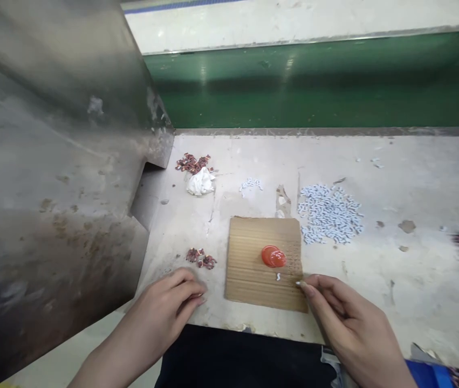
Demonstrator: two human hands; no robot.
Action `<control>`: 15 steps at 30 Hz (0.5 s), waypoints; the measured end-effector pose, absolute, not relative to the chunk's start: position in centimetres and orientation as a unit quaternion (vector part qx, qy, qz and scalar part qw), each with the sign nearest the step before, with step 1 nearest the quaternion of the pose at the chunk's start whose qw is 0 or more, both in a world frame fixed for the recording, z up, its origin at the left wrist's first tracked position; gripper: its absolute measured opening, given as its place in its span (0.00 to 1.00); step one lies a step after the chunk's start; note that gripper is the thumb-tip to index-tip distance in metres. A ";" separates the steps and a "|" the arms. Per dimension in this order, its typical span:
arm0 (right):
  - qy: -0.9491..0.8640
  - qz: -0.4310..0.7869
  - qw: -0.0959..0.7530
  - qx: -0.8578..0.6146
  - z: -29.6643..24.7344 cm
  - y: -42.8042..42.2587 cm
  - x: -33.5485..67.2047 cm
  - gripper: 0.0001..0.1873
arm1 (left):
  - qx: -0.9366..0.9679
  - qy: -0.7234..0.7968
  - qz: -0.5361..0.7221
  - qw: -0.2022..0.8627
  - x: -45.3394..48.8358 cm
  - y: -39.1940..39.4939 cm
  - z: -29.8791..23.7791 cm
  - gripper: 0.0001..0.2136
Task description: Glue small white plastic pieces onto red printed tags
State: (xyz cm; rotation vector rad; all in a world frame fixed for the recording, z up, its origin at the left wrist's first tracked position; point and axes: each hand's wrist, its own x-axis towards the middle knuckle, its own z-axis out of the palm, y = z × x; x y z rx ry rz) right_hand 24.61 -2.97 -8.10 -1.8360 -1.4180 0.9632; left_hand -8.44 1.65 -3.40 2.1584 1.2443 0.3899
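Note:
My right hand [346, 318] pinches a small whitish piece [298, 283] between thumb and forefinger, over the right edge of a square of brown cardboard [245, 269]. On the cardboard are a glossy red blob [273, 256] and, just below it, a small pale S-shaped piece [278, 276]. My left hand [176, 302] rests left of the cardboard with thumb and fingertips together; whatever they hold, if anything, is too small to make out. Just above it lies a little cluster of dark red pieces [200, 258].
A spread pile of pale blue pieces [330, 213] lies right of the cardboard, a smaller group [251, 185] above it. Crumpled white tissue [201, 182] touches more dark red pieces [192, 163]. A metal housing [59, 161] bounds the left; a green belt [294, 89] runs behind.

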 end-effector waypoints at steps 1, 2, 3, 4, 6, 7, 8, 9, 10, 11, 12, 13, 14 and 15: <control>-0.543 0.372 0.299 -0.691 -8.1 -3.0 24.6 0.13 | 0.815 0.463 0.143 0.317 -8.6 1.8 -3.1 0.08; -0.542 0.372 0.298 -0.693 -8.2 -3.1 24.6 0.13 | 0.812 0.463 0.143 0.327 -8.8 1.9 -2.8 0.07; -0.541 0.373 0.295 -0.693 -8.3 -3.2 24.7 0.12 | 0.805 0.468 0.153 0.332 -8.9 2.0 -2.6 0.06; -0.541 0.374 0.293 -0.694 -8.4 -3.3 24.7 0.12 | 0.795 0.476 0.171 0.334 -8.9 2.1 -2.3 0.05; -0.541 0.377 0.290 -0.693 -8.7 -3.3 24.7 0.12 | 0.772 0.482 0.227 0.347 -8.5 2.3 -2.0 0.05; -0.541 0.378 0.289 -0.693 -8.8 -3.3 24.8 0.12 | 0.760 0.475 0.263 0.358 -8.1 2.3 -1.9 0.06; -0.541 0.380 0.288 -0.693 -8.9 -3.2 24.8 0.12 | 0.746 0.463 0.301 0.373 -7.6 2.4 -1.8 0.07; -0.541 0.381 0.288 -0.693 -9.0 -3.1 24.9 0.12 | 0.726 0.453 0.337 0.391 -7.0 2.4 -1.7 0.07; -0.539 0.382 0.289 -0.693 -9.0 -3.0 25.0 0.12 | 0.702 0.449 0.370 0.412 -6.4 2.4 -1.6 0.06; -0.537 0.384 0.291 -0.692 -8.8 -2.9 25.0 0.12 | 0.670 0.450 0.401 0.432 -5.8 2.4 -1.6 0.06; -0.534 0.385 0.296 -0.692 -8.5 -2.8 25.0 0.13 | 0.635 0.456 0.429 0.453 -5.2 2.3 -1.6 0.06; -0.533 0.385 0.299 -0.692 -8.1 -2.7 24.9 0.13 | 0.598 0.461 0.453 0.474 -4.5 2.1 -1.5 0.07; -0.529 0.390 0.302 -0.690 -7.5 -2.8 24.6 0.13 | 0.563 0.460 0.475 0.495 -4.0 1.9 -1.5 0.07; -0.517 0.404 0.311 -0.688 -6.6 -2.9 24.2 0.14 | 0.533 0.454 0.494 0.516 -3.4 1.7 -1.5 0.08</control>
